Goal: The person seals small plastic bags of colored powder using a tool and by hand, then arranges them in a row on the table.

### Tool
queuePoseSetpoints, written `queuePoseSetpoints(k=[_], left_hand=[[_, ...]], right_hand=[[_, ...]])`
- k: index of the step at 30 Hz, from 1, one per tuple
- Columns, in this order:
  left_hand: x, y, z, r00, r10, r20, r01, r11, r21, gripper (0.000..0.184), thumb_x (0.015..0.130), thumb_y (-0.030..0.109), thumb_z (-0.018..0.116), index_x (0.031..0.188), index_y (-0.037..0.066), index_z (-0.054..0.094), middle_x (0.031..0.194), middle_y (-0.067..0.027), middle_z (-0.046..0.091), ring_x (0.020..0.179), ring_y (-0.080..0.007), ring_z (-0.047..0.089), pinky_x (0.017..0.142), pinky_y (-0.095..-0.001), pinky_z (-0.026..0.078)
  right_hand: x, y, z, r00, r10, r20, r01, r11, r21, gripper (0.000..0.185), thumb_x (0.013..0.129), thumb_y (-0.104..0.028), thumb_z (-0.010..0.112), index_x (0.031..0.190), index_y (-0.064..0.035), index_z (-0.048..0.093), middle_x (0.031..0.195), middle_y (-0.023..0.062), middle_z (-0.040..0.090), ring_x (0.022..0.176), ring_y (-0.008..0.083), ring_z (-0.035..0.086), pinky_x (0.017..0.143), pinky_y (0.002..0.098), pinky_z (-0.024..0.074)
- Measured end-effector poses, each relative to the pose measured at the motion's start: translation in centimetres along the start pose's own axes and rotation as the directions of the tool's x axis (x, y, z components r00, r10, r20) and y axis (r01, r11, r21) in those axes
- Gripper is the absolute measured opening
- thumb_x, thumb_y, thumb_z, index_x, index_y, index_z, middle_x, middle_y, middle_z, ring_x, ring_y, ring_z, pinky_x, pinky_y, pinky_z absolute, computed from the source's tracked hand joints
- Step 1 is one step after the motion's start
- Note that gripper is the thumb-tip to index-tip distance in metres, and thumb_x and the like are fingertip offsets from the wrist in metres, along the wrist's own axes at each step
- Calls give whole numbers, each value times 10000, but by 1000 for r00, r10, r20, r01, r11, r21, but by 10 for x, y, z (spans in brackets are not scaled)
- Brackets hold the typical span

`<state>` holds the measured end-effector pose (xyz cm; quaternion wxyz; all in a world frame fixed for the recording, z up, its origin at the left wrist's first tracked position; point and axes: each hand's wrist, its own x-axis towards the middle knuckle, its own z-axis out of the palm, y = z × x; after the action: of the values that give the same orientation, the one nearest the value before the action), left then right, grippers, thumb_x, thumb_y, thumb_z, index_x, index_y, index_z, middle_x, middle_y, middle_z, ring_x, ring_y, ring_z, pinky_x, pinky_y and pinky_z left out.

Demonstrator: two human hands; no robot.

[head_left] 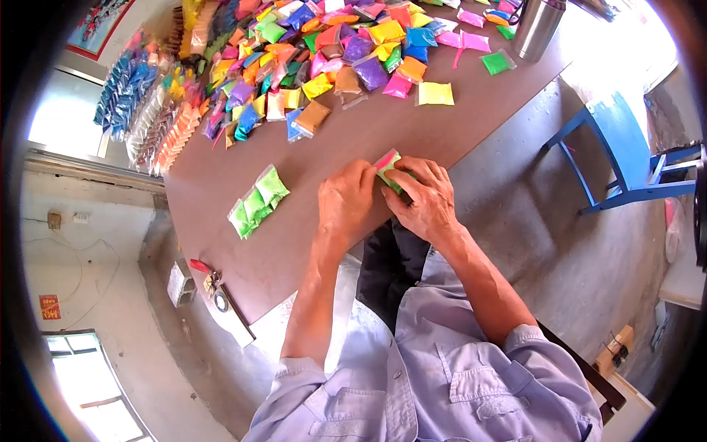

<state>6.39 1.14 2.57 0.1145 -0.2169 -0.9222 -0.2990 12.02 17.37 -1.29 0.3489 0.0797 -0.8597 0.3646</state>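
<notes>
Between my hands, near the front edge of the brown table, is a small clear packet with green filling and a pink strip (pixel 387 163). My right hand (pixel 422 193) has its fingers wrapped round the packet. My left hand (pixel 346 197) is closed at the packet's left side, fingertips pressed together; what it pinches, if anything, is hidden. To the left of my left hand, a few bright green packets (pixel 258 202) lie overlapping in a short row on the table (pixel 309 155).
A large pile of colourful packets (pixel 357 48) covers the table's far side, with rows of bundled packets (pixel 151 103) at the far left. A steel flask (pixel 538 29) stands at the back right. A blue chair (pixel 622 147) is on the right. Keys (pixel 213 281) lie at the left edge.
</notes>
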Motion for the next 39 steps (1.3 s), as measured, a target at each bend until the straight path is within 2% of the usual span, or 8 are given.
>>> queuePoseSetpoints(k=[5,11,13,16,22,29,36,39], left_hand=[[2,-15,-5,999,-30,-38,30,999,21,134,945,162,728,927,33,698,801,-181,699,693,-373,683,631,-444,522],[-11,15,-13,990,-139,-34,132,979,-156,145,945,157,724,906,22,690,774,-173,693,684,-368,675,634,-439,521],[-13,5,-3,998,-3,-63,2,1000,-17,139,950,150,713,906,20,689,767,-171,688,677,-360,670,634,-434,520],[-5,-10,-2,995,-68,-73,72,996,57,124,950,140,706,910,24,690,779,-170,692,682,-358,672,634,-436,521],[-9,15,-14,996,-61,-64,55,994,-96,96,939,121,708,895,39,686,795,-159,700,714,-363,687,638,-450,526],[-5,-15,3,992,11,-125,-1,997,79,116,930,138,731,897,37,684,767,-158,689,696,-364,681,631,-452,527],[-5,14,-9,998,-57,-24,55,993,-103,127,937,172,732,911,53,696,785,-170,697,708,-391,682,638,-465,530],[-3,12,0,997,74,-39,-74,997,-11,133,938,179,732,919,53,696,808,-170,707,727,-397,685,654,-465,536]], right_hand=[[1,0,-3,1000,-8,11,7,1000,13,265,759,-116,821,1011,-137,743,1115,57,701,1037,292,678,890,423,516],[0,5,3,996,-50,-77,52,998,20,264,777,-47,762,1029,-114,721,1076,64,712,997,299,689,877,418,521],[0,5,2,997,-44,-66,45,999,12,283,775,-47,761,1046,-107,706,1088,67,714,1004,298,688,879,419,521],[1,4,-2,999,-39,-29,40,999,21,294,770,-48,768,1050,-107,698,1093,70,715,1012,298,686,877,418,522],[1,4,0,998,-25,-52,27,999,32,297,758,-74,804,1038,-108,710,1088,65,710,1011,292,681,871,419,522],[2,4,-3,999,-20,-34,22,999,42,277,762,-83,814,1020,-98,715,1068,63,710,985,289,677,849,415,518],[1,7,-4,997,-50,-51,54,995,81,259,765,-18,748,1012,-91,718,1062,68,717,963,295,680,840,412,514],[2,8,-5,997,-65,-46,69,993,91,262,769,-5,733,1016,-90,720,1063,73,719,955,297,682,836,410,515]])
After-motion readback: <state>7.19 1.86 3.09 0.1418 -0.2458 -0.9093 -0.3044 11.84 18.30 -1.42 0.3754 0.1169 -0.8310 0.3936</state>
